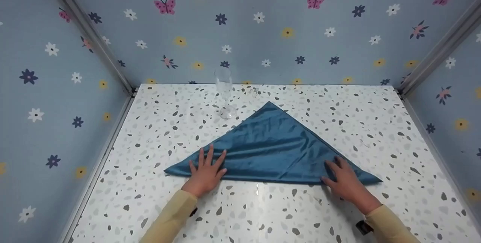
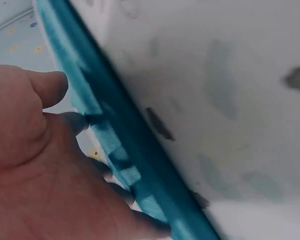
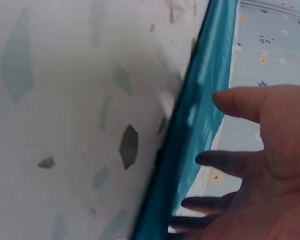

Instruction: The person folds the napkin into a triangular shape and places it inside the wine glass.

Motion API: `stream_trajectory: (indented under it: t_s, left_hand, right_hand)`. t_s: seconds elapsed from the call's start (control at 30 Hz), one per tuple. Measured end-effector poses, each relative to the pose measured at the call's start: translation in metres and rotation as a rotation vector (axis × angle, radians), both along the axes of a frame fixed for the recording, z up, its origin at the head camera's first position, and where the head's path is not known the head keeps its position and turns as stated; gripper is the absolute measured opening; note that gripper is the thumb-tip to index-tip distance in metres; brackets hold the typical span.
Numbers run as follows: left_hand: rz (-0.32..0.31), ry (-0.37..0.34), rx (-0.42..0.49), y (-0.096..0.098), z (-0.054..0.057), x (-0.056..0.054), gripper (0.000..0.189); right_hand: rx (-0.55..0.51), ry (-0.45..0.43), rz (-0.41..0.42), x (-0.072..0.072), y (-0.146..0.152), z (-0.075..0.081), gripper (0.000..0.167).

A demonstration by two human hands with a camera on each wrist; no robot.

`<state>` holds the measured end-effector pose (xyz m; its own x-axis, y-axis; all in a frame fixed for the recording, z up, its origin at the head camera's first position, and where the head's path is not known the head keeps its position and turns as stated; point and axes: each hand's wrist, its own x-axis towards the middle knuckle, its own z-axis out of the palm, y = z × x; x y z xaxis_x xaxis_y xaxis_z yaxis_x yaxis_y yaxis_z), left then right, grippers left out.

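Observation:
A blue satiny cloth (image 1: 270, 145) lies folded into a triangle on the table, its peak pointing away and its long folded edge towards me. My left hand (image 1: 206, 175) rests on the cloth near the left corner with fingers spread and straight. Near the right corner, my right hand (image 1: 345, 183) touches the cloth with its fingers slightly bent and apart. In the left wrist view the fingertips meet the cloth (image 2: 125, 135) along its near edge. The right wrist view shows the fingers extended against the cloth (image 3: 190, 120), with nothing pinched between them.
A clear stemmed glass (image 1: 225, 96) stands upright behind the cloth, left of its peak. The speckled white table (image 1: 150, 123) is bounded by flower-patterned panels at the back (image 1: 263, 40), left and right, with metal rails at the corners.

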<state>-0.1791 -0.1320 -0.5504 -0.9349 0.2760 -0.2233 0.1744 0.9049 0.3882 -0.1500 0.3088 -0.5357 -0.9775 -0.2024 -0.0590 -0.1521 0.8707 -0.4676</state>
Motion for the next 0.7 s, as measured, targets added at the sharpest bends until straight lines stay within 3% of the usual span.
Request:
stream_trajectory:
  t_s: [0.23,0.53,0.7]
  left_hand:
    - [0.067,-0.009,-0.050,-0.006,-0.002,0.009,0.071]
    - [0.085,-0.041,-0.052,-0.003,0.000,0.013,0.070]
    - [0.063,-0.067,-0.048,0.003,0.006,0.013,0.072]
  right_hand:
    - [0.120,-0.021,-0.058,0.003,0.000,-0.011,0.074]
    - [0.104,-0.021,-0.019,-0.011,0.012,-0.015,0.080]
    - [0.098,-0.051,-0.007,-0.012,0.008,-0.004,0.080]
